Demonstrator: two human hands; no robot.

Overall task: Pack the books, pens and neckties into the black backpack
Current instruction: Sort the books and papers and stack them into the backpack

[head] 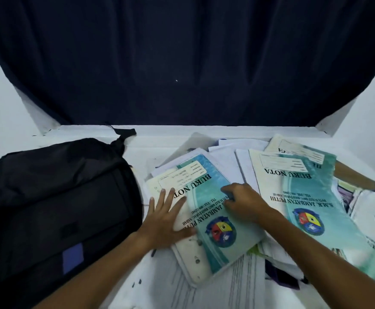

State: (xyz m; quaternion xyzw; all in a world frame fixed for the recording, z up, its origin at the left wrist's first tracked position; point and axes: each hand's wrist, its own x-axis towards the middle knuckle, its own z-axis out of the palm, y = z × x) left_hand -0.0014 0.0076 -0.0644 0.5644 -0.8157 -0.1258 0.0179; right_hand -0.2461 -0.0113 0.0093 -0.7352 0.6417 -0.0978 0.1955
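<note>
A black backpack (pixel 57 201) with a small purple patch lies flat on the left of the white table. To its right spreads a loose pile of teal-and-cream notebooks marked "BUKU NOTA". My left hand (pixel 167 218) lies flat with fingers spread on the left part of the nearest notebook (pixel 215 233). My right hand (pixel 243 202) has its fingers curled at that notebook's right edge, gripping it. A second large notebook (pixel 297 197) lies to the right, more under and behind it. A dark purple strip (pixel 280 275), perhaps a necktie, pokes out from under the pile. No pens are plainly visible.
Lined white paper sheets (pixel 215 291) lie on the table (pixel 88 130) near the front edge. A dark navy curtain (pixel 182 59) hangs behind the table. White walls close in at both sides. A brown book edge (pixel 355 175) shows at the far right.
</note>
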